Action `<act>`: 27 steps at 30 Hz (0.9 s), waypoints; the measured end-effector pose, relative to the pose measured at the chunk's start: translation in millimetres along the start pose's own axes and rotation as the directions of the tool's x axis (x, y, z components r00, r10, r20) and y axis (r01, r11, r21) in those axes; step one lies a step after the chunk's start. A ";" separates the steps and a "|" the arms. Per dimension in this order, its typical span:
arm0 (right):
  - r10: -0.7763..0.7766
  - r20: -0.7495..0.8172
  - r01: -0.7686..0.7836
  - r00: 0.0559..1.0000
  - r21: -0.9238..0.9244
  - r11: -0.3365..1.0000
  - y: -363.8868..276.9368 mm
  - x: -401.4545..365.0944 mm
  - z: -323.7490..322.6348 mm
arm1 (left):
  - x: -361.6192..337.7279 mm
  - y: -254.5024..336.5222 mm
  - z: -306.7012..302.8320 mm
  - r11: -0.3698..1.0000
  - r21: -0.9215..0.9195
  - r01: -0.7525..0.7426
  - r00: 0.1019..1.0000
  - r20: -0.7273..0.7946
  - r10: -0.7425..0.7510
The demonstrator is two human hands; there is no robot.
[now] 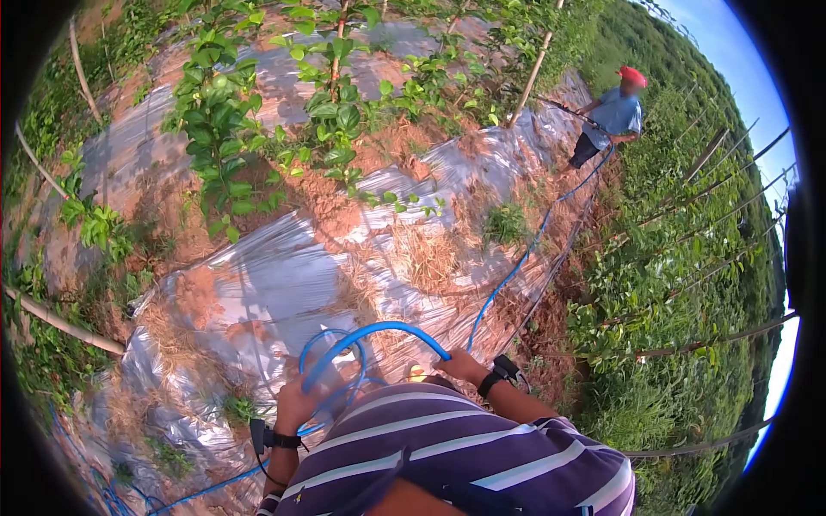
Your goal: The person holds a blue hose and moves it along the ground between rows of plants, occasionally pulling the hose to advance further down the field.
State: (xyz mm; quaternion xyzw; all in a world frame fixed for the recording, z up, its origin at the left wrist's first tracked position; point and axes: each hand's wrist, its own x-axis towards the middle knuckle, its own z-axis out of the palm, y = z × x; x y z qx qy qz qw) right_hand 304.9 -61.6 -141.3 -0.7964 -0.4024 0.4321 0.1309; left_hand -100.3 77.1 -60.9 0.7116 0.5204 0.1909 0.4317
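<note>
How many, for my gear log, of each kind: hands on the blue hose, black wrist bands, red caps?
Hands on the blue hose: 2, the left hand and the right hand
Black wrist bands: 2
Red caps: 1, on the co-worker
Total: 5

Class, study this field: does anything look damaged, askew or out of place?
The silver sheet lies crumpled and broken into patches, with red soil and dry straw over its gaps. The blue hose arches up between the left hand and right hand, with loose coils by the left, instead of lying flat.
</note>
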 end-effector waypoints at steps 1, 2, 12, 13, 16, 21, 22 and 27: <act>0.010 0.002 -0.010 1.000 -0.004 1.000 -2.8 1.1 -2.4 | 0.7 -5.5 3.4 1.000 0.008 -0.019 1.000 -0.017 0.019; 0.018 0.003 -0.018 1.000 -0.010 1.000 -5.8 2.6 -5.2 | -1.4 -9.5 6.0 1.000 0.015 -0.023 1.000 -0.022 0.023; -0.060 0.003 0.060 0.998 0.041 0.997 8.1 31.1 -56.5 | -4.6 31.0 57.0 0.991 -0.002 0.131 0.991 -0.006 -0.131; -0.075 0.011 0.074 0.997 0.055 0.996 14.7 34.2 -63.3 | -1.9 35.4 66.4 0.988 -0.010 0.152 0.988 -0.012 -0.152; -0.074 0.000 0.074 0.997 0.081 0.994 38.2 45.3 -79.4 | 2.6 53.1 90.5 0.991 0.022 0.131 0.991 -0.023 -0.130; -0.064 -0.005 0.064 0.998 0.130 0.989 70.7 59.1 -96.7 | 11.2 72.0 119.9 0.995 0.057 0.087 0.995 0.046 -0.090; -0.052 0.000 0.051 0.999 0.158 0.986 76.8 61.1 -97.0 | 11.8 80.8 122.5 0.995 0.064 0.082 0.995 0.049 -0.085; -0.045 0.020 0.041 0.999 0.167 0.985 93.1 70.6 -96.3 | 13.6 98.7 134.1 0.997 0.049 0.061 0.994 0.087 -0.065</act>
